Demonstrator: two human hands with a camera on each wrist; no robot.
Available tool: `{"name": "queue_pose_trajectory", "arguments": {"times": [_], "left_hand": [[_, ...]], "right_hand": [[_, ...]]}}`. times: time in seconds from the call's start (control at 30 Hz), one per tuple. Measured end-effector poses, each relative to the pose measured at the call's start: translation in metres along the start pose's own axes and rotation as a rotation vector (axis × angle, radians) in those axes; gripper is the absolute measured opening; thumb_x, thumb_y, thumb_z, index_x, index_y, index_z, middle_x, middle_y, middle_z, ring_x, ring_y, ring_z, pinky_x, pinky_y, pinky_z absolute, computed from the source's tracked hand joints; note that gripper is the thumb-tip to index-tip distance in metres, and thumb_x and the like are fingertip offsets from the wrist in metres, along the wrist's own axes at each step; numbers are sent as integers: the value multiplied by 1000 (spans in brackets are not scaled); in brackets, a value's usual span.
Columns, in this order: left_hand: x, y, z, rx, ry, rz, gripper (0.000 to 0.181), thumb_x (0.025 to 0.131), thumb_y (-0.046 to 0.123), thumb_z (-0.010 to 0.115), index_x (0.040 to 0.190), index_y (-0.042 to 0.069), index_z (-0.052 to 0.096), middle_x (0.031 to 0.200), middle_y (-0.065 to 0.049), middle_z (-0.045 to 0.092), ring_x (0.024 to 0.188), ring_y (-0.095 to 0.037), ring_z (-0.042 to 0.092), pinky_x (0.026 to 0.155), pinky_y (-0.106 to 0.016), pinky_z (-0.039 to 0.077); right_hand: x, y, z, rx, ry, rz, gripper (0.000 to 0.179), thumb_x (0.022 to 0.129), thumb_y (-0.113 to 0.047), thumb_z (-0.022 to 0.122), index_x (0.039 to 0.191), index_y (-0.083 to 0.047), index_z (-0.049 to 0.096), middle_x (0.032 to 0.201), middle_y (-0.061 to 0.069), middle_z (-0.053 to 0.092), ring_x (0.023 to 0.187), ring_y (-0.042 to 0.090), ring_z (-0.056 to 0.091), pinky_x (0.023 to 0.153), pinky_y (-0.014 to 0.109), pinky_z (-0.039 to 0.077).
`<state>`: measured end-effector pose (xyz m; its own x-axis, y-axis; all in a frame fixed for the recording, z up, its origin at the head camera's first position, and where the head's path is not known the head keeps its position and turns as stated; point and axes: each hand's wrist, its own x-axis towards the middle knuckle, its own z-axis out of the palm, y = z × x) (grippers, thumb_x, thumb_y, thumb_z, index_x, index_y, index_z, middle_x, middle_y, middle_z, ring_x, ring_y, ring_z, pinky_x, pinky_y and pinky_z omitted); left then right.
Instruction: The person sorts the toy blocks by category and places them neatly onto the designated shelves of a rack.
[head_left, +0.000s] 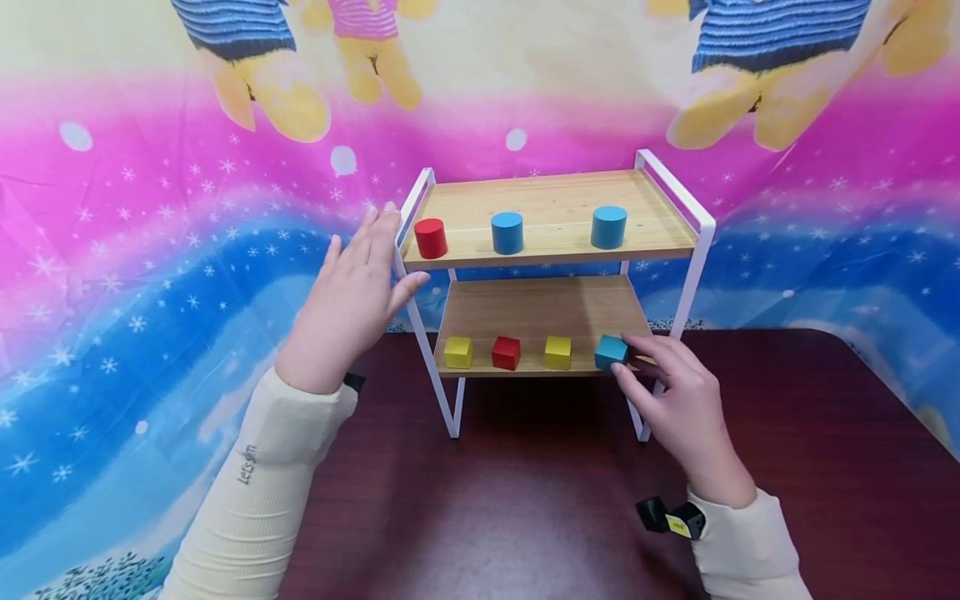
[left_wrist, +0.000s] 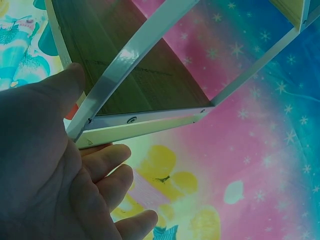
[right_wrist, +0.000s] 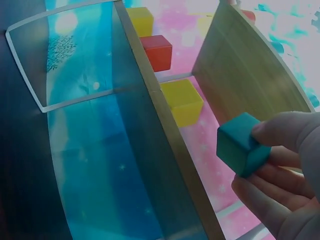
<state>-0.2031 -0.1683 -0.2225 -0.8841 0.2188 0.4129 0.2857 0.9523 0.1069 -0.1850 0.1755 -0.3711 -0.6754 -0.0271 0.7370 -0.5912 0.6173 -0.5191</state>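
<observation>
My right hand (head_left: 678, 400) pinches a blue cube (head_left: 611, 352) between thumb and fingers at the right front of the lower shelf (head_left: 540, 308). The right wrist view shows the same blue cube (right_wrist: 243, 144) close to the shelf edge, thumb on one face and fingers behind. My left hand (head_left: 348, 292) lies with extended fingers against the upper left side of the white rack frame (head_left: 413, 200); its thumb points toward the red cylinder (head_left: 431, 239). Left of the blue cube stand a yellow cube (head_left: 557, 352), a red cube (head_left: 506, 353) and another yellow cube (head_left: 458, 352).
On the upper shelf (head_left: 540, 196), two blue cylinders, one in the middle (head_left: 507, 233) and one toward the right (head_left: 608, 227), stand along the front edge. The rack rests on a dark red-brown table (head_left: 510, 500). A patterned cloth backdrop (head_left: 525, 108) hangs behind it.
</observation>
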Motion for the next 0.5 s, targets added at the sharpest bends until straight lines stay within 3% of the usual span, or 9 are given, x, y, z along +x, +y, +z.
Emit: {"name": "queue_pose_trajectory", "arguments": {"times": [0.27,0.4,0.5], "left_hand": [[0,0,0,-2,-7,-3,88,99,40,63,164,11,11,167,-14,21,156,-30,14,122,-62,11],[1,0,0,1,-8,-6,88,99,41,63,164,11,11,167,-15,21,156,-30,14,122,-62,11],[1,0,0,1,-11,-9,88,99,40,64,164,11,10,167,-15,21,156,-30,13,122,-62,11]], "right_hand": [[0,-1,3,-67,1,-21,45,82,7,80,125,1,69,116,19,68,98,33,71,88,0,36],[0,0,5,-103,-6,-21,44,83,7,79,126,3,68,118,20,68,101,33,70,87,22,54],[0,0,6,-126,-12,-16,45,83,8,78,126,3,67,119,21,67,103,34,69,82,46,56]]}}
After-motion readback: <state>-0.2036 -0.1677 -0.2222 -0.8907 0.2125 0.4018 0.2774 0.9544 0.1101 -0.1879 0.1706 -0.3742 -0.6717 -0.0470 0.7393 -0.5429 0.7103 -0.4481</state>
